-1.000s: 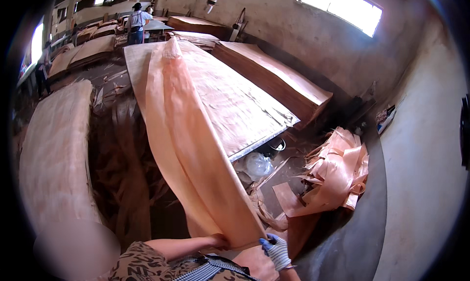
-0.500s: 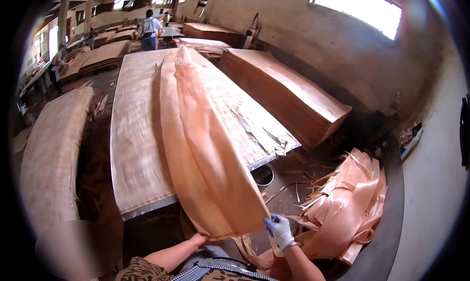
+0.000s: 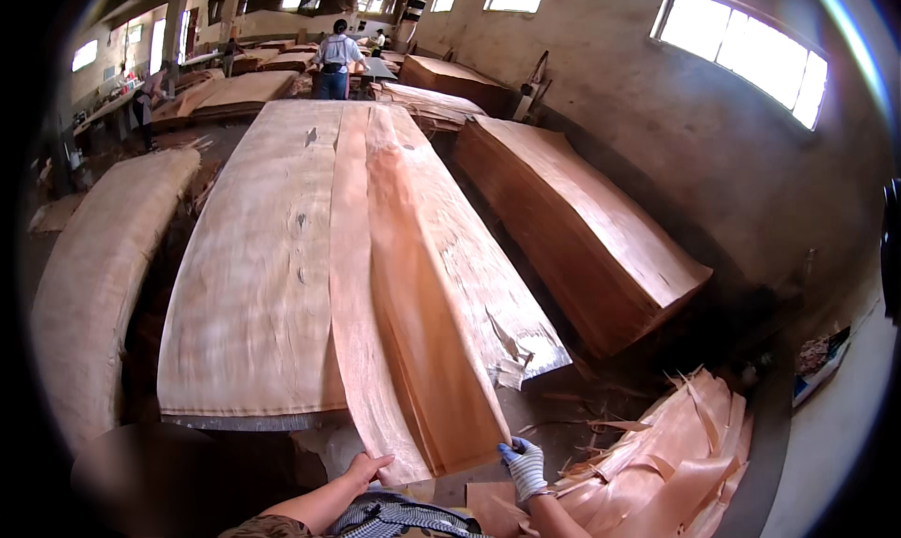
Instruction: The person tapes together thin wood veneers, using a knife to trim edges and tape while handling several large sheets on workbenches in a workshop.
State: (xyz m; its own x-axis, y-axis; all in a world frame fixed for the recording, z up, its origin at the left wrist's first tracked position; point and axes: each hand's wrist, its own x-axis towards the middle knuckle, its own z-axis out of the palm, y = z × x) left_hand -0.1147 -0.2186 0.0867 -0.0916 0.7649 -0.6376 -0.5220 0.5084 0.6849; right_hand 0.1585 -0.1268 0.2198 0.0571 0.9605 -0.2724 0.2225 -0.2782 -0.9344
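Observation:
A long reddish veneer sheet (image 3: 441, 388) runs toward me from the far end of a table, with a lengthwise fold or ripple down its middle. Its near end hangs past the table edge, and I hold it by both corners. My bare left hand (image 3: 364, 469) pinches the left corner between thumb and fingers. On the right corner, my right hand (image 3: 526, 466), in a white glove with blue fingertips, is closed. Under the sheet lies paler, wide veneer (image 3: 249, 303), with small dark holes and a torn, splintered right near corner (image 3: 511, 360).
To the right stands a tall veneer stack (image 3: 582, 228) along the wall. Scrap veneer strips (image 3: 666, 472) are heaped on the floor at my lower right. Another pale stack (image 3: 103, 275) is on the left. A person (image 3: 336, 60) stands beyond the table's far end.
The view has tipped up and shifted. The sheet's near end, with both hands on it, has come down lower, and its left part lies flatter. More pale veneer shows on the left.

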